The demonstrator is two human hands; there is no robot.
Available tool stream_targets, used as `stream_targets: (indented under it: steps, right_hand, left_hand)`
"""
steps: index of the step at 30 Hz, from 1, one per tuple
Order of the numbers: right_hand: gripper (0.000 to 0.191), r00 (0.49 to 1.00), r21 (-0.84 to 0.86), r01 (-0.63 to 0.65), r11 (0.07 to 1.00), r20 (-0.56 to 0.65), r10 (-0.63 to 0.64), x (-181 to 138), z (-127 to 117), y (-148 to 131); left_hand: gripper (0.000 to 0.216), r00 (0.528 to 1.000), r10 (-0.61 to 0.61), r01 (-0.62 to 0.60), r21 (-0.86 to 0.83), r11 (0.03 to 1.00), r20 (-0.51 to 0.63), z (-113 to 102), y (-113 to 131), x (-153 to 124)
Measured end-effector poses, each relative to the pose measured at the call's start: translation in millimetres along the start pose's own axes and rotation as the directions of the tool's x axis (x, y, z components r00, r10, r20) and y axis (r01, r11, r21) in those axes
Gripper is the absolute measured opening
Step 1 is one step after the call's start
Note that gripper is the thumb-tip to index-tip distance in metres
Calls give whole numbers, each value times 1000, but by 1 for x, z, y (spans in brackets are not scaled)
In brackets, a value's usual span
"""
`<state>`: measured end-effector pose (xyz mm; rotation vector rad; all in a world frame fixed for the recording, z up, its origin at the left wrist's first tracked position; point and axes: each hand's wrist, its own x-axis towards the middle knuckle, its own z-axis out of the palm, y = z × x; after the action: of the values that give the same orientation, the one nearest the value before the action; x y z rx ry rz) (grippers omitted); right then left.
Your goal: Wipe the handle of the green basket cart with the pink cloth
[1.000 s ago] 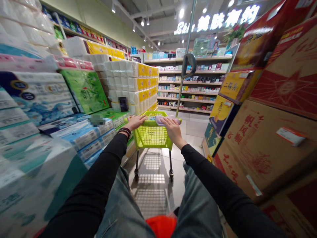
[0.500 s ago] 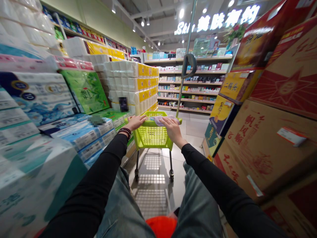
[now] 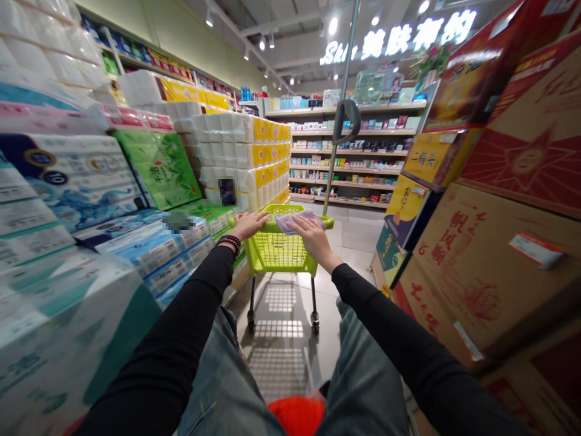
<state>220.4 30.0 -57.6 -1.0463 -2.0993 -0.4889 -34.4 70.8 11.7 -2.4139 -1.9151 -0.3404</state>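
one cloth [image 3: 284,224] — pale lilac

I see at the person's twelve o'clock: left hand [image 3: 249,224] on green cart [image 3: 278,249], right hand [image 3: 312,235] pressing cloth [image 3: 285,224] there.

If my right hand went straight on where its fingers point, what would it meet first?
Your right hand rests on the lavender cloth over the cart's handle. Beyond it, ahead and leftward, probably the cart's far rim comes first, though your left hand lies close to that line and depth is unclear.
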Motion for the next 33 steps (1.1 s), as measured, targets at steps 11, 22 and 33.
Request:
stream_targets:
  steps: [11, 22, 33]
  right_hand:
    - [49, 996, -48, -69, 996, -59, 67, -12, 6, 21]
    - [34, 992, -37, 113, 993, -56, -115, -22, -6, 40]
    - [32, 993, 0, 113, 994, -29, -113, -17, -17, 37]
  left_hand:
    - [63, 1000, -7, 7, -11, 1000, -12, 4, -2, 6]
    - [64, 1000, -8, 8, -19, 1000, -15, 3, -1, 6]
    - [63, 1000, 12, -12, -18, 1000, -19, 5, -5, 7]
